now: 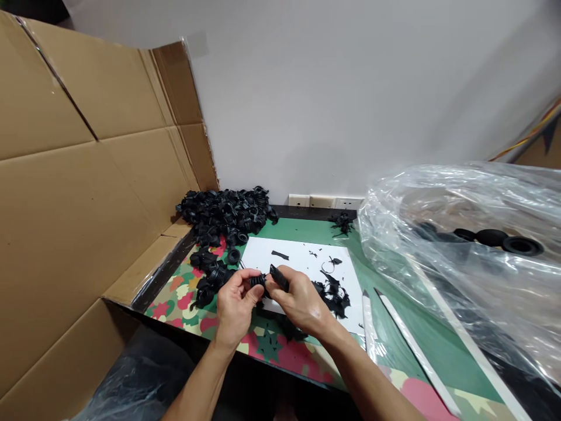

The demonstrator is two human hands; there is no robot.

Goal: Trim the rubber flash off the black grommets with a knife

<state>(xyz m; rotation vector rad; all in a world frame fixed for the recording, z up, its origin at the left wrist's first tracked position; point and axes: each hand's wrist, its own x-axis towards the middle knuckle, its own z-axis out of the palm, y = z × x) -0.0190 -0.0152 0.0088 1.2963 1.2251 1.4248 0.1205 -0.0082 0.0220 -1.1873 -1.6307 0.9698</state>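
My left hand pinches a small black ribbed rubber bellows between thumb and fingers, above the near edge of a white sheet. Close against it, my right hand is closed around a flat black piece whose end sticks up past the fingers; its kind cannot be made out. The right fingertips meet the side of the bellows. Torn black rubber scraps lie on the sheet to the right of my hands. A single black strip rests farther back on the sheet.
A large heap of black rubber parts stands at the back left beside a cardboard box. On the right, a clear plastic bag holds round black parts. Two white pen-like sticks lie on the green mat.
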